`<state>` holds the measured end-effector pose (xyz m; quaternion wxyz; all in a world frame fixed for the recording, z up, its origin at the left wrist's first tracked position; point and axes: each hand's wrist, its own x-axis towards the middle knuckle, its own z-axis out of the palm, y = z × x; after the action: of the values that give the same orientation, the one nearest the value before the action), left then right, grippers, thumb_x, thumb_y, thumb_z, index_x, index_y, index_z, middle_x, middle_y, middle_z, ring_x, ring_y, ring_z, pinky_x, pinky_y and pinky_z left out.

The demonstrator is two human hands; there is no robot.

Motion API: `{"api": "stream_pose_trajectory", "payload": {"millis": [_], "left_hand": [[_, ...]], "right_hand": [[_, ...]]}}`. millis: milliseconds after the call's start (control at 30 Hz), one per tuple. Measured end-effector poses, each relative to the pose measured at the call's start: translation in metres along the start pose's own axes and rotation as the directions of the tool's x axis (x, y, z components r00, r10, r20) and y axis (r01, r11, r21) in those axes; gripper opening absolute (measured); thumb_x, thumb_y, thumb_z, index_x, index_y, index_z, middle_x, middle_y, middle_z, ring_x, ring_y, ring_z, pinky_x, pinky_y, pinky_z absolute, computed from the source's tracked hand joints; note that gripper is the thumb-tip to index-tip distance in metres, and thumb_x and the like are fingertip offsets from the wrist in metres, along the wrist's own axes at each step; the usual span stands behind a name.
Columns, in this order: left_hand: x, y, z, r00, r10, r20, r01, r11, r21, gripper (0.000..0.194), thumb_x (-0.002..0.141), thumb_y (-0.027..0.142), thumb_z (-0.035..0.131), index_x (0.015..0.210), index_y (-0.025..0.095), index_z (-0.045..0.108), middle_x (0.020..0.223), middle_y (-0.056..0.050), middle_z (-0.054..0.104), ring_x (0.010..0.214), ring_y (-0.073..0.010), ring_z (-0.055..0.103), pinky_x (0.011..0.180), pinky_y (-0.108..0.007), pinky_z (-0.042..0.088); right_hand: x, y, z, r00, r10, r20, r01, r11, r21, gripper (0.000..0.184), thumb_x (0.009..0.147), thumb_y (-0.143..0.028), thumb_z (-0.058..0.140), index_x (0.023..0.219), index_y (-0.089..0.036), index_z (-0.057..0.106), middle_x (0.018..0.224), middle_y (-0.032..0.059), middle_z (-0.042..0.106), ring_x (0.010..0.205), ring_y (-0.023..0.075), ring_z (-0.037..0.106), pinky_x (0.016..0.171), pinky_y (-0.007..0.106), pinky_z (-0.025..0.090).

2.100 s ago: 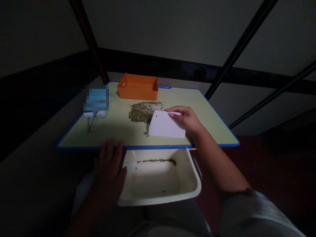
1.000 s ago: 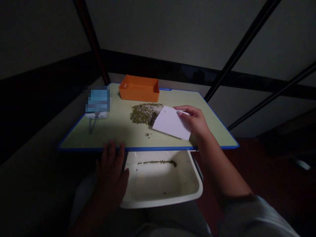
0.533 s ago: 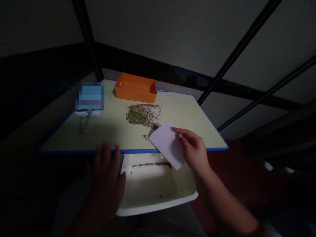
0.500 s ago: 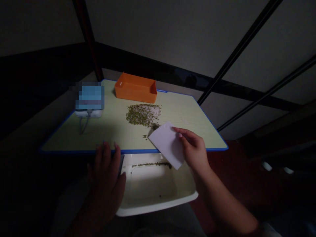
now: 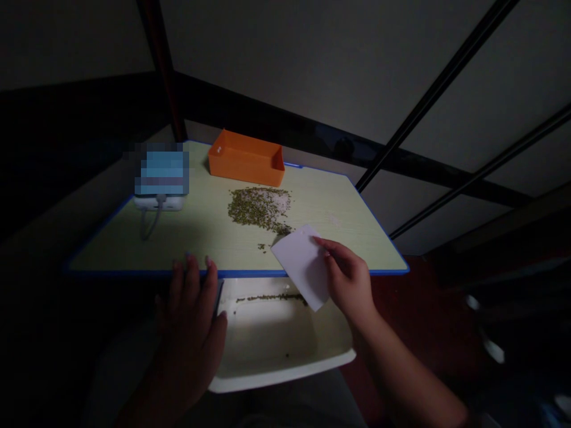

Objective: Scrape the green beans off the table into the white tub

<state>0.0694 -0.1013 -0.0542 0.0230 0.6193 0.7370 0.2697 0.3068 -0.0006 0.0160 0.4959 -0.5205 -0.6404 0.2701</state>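
Over a white tray [image 5: 285, 380], the open left hand [image 5: 190, 321] sits at the counter [image 5: 120, 255] edge, while the right hand [image 5: 350, 279] pinches a tilted white scraper [image 5: 302, 267] just beside the green beans [image 5: 259, 209], an orange box [image 5: 245, 159] beyond

Nothing legible in this view: no text, label, brand or number can be read. Blue patch [image 5: 161, 173] over the white box [image 5: 159, 203] is pixelated; any marking there is unreadable. White scraper card [image 5: 301, 267]: no readable print. Orange tray [image 5: 246, 159]: small pale mark at one corner, too small to read.
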Motion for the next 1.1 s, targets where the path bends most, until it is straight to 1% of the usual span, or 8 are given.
{"api": "stream_pose_trajectory", "payload": {"millis": [133,233,333,500,633,767,933,1100], "left_hand": [[0.001,-0.015,0.003,0.996,0.038,0.078,-0.041,0.998,0.037,0.076,0.102,0.033,0.032,0.157,0.052,-0.017,0.179,-0.011,0.008,0.165,-0.0404,0.009,0.115,-0.086,0.040],[0.001,-0.023,0.006,0.995,0.056,0.080,-0.060,0.997,0.056,0.074,0.102,0.037,0.031,0.158,0.049,-0.015,0.179,-0.012,0.006,0.165,-0.0420,0.009,0.115,-0.084,0.042],[0.001,-0.020,0.007,0.998,0.051,0.046,-0.052,0.998,0.033,0.070,0.102,0.037,0.030,0.162,0.043,-0.007,0.179,-0.014,0.007,0.165,-0.0416,0.008,0.116,-0.084,0.040],[0.003,-0.007,0.001,0.999,-0.008,0.054,0.010,0.999,-0.044,0.063,0.102,0.038,0.027,0.164,0.029,0.016,0.178,-0.016,0.009,0.166,-0.0400,0.004,0.120,-0.084,0.034],[0.004,-0.003,-0.003,0.995,-0.044,0.085,0.049,0.997,-0.062,0.061,0.103,0.040,0.024,0.161,0.023,0.027,0.178,-0.017,0.010,0.167,-0.0386,0.003,0.123,-0.082,0.031],[0.003,-0.003,-0.002,0.996,-0.050,0.078,0.055,0.996,-0.063,0.061,0.102,0.038,0.026,0.162,0.027,0.025,0.179,-0.015,0.010,0.167,-0.0367,0.003,0.126,-0.079,0.029],[0.002,0.000,-0.002,0.997,-0.040,0.060,0.044,0.997,-0.061,0.065,0.102,0.035,0.029,0.164,0.035,0.010,0.179,-0.012,0.011,0.167,-0.0363,0.003,0.127,-0.081,0.026],[0.004,0.004,-0.005,0.999,-0.032,0.042,0.035,0.997,-0.074,0.062,0.102,0.034,0.027,0.164,0.030,0.017,0.178,-0.015,0.014,0.166,-0.0398,0.006,0.124,-0.087,0.023]], "right_hand": [[-0.002,0.008,-0.008,0.998,0.033,-0.058,-0.034,0.999,-0.020,0.031,0.086,-0.028,0.059,0.105,-0.024,0.083,0.113,0.0090,0.084,0.107,0.0283,0.078,0.098,0.045,0.059],[-0.001,0.014,-0.016,0.994,0.064,-0.091,-0.067,0.997,-0.033,0.031,0.084,-0.028,0.060,0.106,-0.023,0.083,0.115,0.0094,0.083,0.109,0.0293,0.077,0.101,0.047,0.058],[0.001,0.020,-0.024,0.989,0.092,-0.117,-0.096,0.995,-0.028,0.031,0.086,-0.031,0.062,0.106,-0.023,0.083,0.117,0.0101,0.083,0.110,0.0304,0.076,0.100,0.048,0.057],[0.008,0.021,-0.028,0.991,0.094,-0.098,-0.094,0.996,0.009,0.032,0.091,-0.039,0.063,0.109,-0.023,0.084,0.114,0.0105,0.083,0.107,0.0317,0.075,0.086,0.046,0.061],[0.011,0.009,-0.020,0.991,0.120,-0.058,-0.117,0.992,0.050,0.031,0.090,-0.035,0.063,0.110,-0.023,0.084,0.118,0.0100,0.082,0.108,0.0309,0.075,0.091,0.048,0.059],[0.010,0.001,-0.009,0.995,0.102,-0.022,-0.101,0.994,0.048,0.031,0.088,-0.031,0.061,0.108,-0.024,0.084,0.118,0.0089,0.082,0.112,0.0288,0.075,0.101,0.048,0.057],[0.008,0.007,-0.004,0.998,0.067,0.011,-0.067,0.998,0.004,0.031,0.091,-0.030,0.060,0.111,-0.025,0.083,0.121,0.0089,0.082,0.116,0.0274,0.075,0.104,0.047,0.057],[0.005,0.016,-0.013,0.995,0.090,-0.032,-0.090,0.996,0.010,0.033,0.089,-0.031,0.061,0.112,-0.023,0.083,0.123,0.0105,0.081,0.117,0.0290,0.075,0.107,0.050,0.055]]}}
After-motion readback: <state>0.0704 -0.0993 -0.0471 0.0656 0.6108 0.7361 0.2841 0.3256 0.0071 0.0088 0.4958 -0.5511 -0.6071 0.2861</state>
